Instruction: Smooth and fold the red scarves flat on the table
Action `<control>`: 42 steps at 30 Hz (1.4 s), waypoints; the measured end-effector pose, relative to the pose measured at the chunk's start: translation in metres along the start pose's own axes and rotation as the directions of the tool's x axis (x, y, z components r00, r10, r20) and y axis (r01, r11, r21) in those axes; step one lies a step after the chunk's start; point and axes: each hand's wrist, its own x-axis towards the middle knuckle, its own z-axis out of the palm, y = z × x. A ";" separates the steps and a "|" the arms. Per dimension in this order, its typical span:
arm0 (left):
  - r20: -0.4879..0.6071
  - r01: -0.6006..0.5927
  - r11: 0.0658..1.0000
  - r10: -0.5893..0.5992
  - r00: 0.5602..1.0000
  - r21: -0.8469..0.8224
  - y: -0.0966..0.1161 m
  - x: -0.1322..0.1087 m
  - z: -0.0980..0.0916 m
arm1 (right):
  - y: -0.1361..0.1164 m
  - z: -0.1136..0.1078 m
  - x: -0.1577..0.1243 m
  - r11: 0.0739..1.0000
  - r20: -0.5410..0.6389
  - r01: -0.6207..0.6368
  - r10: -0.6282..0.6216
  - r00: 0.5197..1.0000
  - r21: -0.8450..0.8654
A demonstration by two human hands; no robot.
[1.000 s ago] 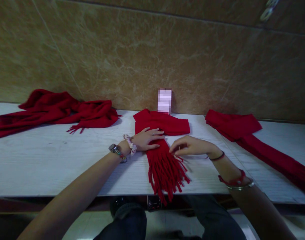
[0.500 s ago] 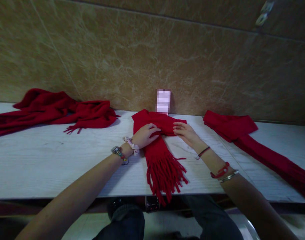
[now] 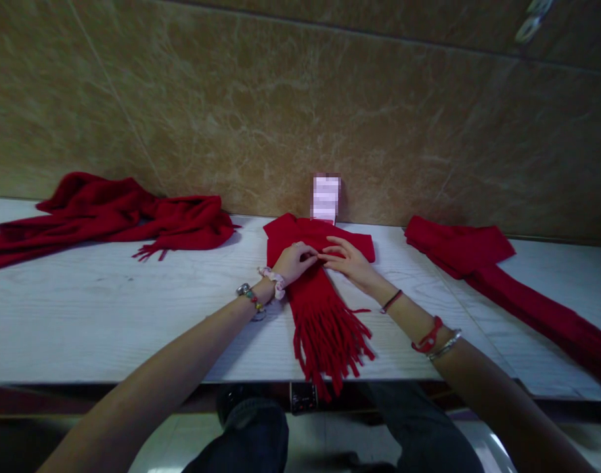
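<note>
A red fringed scarf (image 3: pixel 312 289) lies in front of me, its upper part folded across and its fringe hanging over the table's front edge. My left hand (image 3: pixel 296 261) rests on the fold, with its fingers bent and pinched together on the scarf's cloth. Just beside it, my right hand (image 3: pixel 348 261) lies over the right part of the fold. Its fingers are stretched out and apart, and their tips reach to the left fingertips.
To the left a crumpled red scarf (image 3: pixel 182 223) lies along the wall (image 3: pixel 261 118). Another red scarf (image 3: pixel 458 246), folded at its top, runs toward the right edge. A blurred-out pale card (image 3: pixel 326 197) leans on the wall. All lie on a white wood-grain table (image 3: pixel 133 315).
My right hand has moved left over the fold, up to my left hand. The left fingers have drawn together on the cloth. The view has shifted slightly.
</note>
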 end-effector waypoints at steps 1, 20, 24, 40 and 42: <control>-0.003 -0.005 1.000 0.005 1.000 -0.023 0.000 0.000 0.000 | 0.000 0.000 0.000 1.000 0.005 0.001 -0.001 1.000 0.008; -0.019 0.096 0.995 -0.096 0.995 -0.014 0.006 0.001 -0.004 | -0.002 0.009 -0.006 0.993 0.191 0.048 -0.026 0.981 -0.111; -0.119 0.138 0.988 -0.129 0.984 0.072 0.005 -0.001 -0.006 | -0.004 -0.004 -0.001 0.928 0.089 0.124 -0.099 0.991 -0.351; -0.112 0.159 0.918 -0.127 0.986 0.363 -0.019 -0.002 -0.020 | -0.009 -0.070 0.002 0.128 0.087 0.082 0.036 0.996 -0.988; 0.039 0.131 0.904 -0.161 0.986 0.407 -0.020 -0.003 -0.024 | -0.020 -0.071 -0.001 0.094 0.107 0.099 0.079 0.991 -0.991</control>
